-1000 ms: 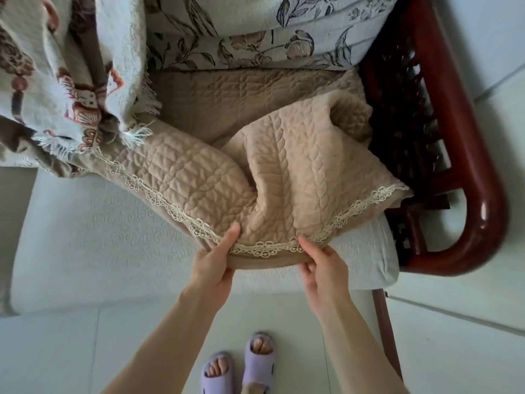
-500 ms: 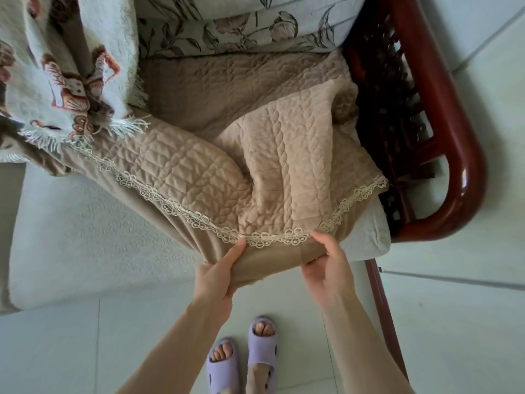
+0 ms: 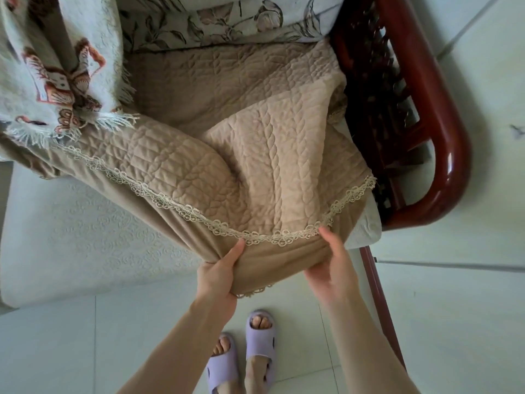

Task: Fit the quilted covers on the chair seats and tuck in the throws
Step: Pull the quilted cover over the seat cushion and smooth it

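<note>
Left hand: grips the plain front skirt of the quilted cover, thumb on top just under the lace trim.
Right hand: pinches the same skirt alongside, thumb tip at the lace, fingers hidden beneath.
Quilted cover: bunched above both grips, front edge lifted off the white seat cushion.
Fringed throw: well up-left of the grips, overlapping the cover.
Wooden armrest: right of the right-hand grip.

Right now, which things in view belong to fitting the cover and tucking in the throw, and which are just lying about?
Job:
quilted cover, front edge gripped by left hand and right hand
white seat cushion under it
fringed throw, upper left

Just there:
floral back cushion
wooden chair arm
lilac slippers, on the person's feet
</note>
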### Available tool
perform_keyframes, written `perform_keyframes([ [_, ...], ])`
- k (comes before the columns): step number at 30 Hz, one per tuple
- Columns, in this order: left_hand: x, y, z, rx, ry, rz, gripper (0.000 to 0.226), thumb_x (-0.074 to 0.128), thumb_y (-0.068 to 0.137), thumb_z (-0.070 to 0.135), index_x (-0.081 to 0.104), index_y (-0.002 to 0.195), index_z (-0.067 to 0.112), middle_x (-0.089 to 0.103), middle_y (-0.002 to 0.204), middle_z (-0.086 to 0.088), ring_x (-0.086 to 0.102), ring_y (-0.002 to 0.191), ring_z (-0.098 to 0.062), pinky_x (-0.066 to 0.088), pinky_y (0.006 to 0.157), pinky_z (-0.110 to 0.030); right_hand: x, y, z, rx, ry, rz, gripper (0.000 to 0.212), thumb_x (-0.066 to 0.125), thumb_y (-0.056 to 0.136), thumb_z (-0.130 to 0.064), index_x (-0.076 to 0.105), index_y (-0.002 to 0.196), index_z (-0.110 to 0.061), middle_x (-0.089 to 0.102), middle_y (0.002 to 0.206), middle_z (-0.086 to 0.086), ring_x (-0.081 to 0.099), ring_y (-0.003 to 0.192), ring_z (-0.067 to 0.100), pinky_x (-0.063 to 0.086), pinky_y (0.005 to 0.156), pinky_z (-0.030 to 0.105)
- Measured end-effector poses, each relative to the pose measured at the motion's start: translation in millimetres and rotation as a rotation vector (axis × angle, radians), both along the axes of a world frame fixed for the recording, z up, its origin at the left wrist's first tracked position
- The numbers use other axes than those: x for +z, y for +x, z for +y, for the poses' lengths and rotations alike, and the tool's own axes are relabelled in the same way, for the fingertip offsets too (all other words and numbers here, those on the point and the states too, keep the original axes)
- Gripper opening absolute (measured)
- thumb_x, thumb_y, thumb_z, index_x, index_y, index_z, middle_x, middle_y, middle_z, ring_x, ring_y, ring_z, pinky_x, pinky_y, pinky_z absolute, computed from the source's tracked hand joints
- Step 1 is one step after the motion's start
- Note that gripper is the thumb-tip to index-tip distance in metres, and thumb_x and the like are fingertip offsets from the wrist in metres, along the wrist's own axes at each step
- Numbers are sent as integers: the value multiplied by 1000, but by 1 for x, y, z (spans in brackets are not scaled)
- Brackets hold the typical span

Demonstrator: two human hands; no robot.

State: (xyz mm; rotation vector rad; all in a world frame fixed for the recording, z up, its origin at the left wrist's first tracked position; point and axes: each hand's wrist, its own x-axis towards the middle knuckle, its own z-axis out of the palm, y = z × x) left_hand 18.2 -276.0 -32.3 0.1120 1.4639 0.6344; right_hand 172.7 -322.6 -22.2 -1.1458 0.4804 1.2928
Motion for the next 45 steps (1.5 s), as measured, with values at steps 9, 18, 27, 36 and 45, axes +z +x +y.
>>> perform_keyframes([
  [9, -7, -3, -14, 12, 34, 15, 6, 68, 86, 6, 65, 92, 6, 73, 75, -3, 69, 65, -13, 55, 57, -26, 2, 34, -14, -3, -54, -92, 21, 72, 73, -11, 68, 93, -10, 72, 87, 4, 68, 88, 19, 53, 89, 35],
  [18, -18, -9, -28, -19, 25, 146, 23, 71, 85, 8, 64, 105, 3, 70, 90, -8, 65, 78, -19, 52, 60, -29, 13, 45, -8, -13, 19, -115, 23, 64, 85, -11, 60, 107, -3, 67, 100, 14, 66, 98, 30, 51, 93, 52],
  [27, -6, 37, -30, -56, 25, 25, 17, 74, 82, 11, 64, 95, 8, 71, 95, -7, 67, 87, -19, 52, 70, -31, 34, 67, -57, -473, -269, -640, 33, 82, 63, 7, 68, 81, -18, 74, 92, 0, 72, 91, 22, 58, 77, 35],
  [36, -31, 22, -45, -53, -27, 64, 33, 75, 81, 14, 63, 111, 6, 70, 104, -9, 65, 93, -23, 53, 74, -34, -28, 29, -73, -68, -244, -120, 70, 82, 64, -30, 60, 126, -8, 69, 116, 13, 64, 99, 24, 50, 85, 41],
  [45, -39, 15, -50, -85, -39, -22, 27, 70, 81, 7, 65, 107, 1, 74, 99, -13, 71, 89, -23, 54, 82, -36, -38, -27, -45, 79, -229, 61, 44, 80, 71, -16, 68, 112, -7, 73, 107, 7, 67, 102, 24, 46, 98, 40],
])
